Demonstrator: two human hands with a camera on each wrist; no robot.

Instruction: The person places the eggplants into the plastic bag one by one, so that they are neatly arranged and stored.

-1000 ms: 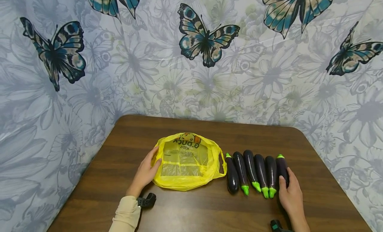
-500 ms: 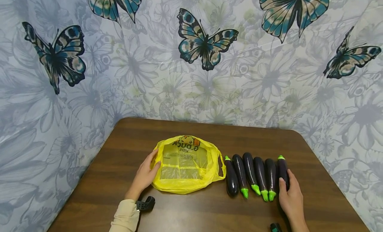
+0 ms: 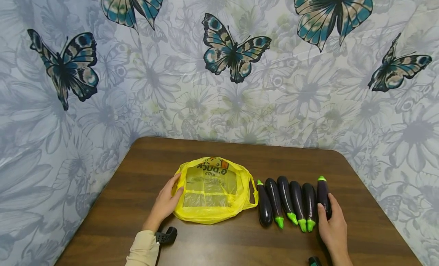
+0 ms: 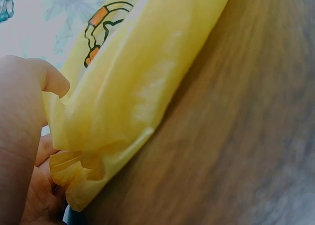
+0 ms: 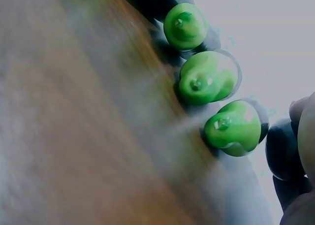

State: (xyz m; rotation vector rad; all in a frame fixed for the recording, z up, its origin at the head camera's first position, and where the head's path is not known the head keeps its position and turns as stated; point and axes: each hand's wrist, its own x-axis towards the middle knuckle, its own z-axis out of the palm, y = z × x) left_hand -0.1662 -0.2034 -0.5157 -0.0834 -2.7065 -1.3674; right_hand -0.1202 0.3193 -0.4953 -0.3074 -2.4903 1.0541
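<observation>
A yellow plastic bag (image 3: 202, 215) with its mouth spread wide rests on the table, printed lettering showing inside. My left hand (image 3: 165, 200) pinches its left rim; in the left wrist view, the thumb (image 4: 54, 80) lies over the edge of the plastic. To the right of the bag, several dark purple eggplants (image 3: 297, 201) lie side by side, most with their green stem ends towards me. My right hand (image 3: 333, 224) grips the rightmost eggplant (image 3: 322, 191), whose green end points away. In the right wrist view, this eggplant (image 5: 284, 148) sits between thumb and fingers, beside the green caps (image 5: 236, 126).
The brown wooden table (image 3: 219, 247) has rounded far corners. Behind it hangs a pale floral cloth (image 3: 192, 106) printed with butterflies. Black straps with cameras sit at both wrists, the left strap (image 3: 167, 235) showing most plainly.
The head view has tipped up slightly, so the scene sits lower. The right hand's eggplant has shifted a little up and away relative to its neighbours. The left hand keeps its hold on the bag.
</observation>
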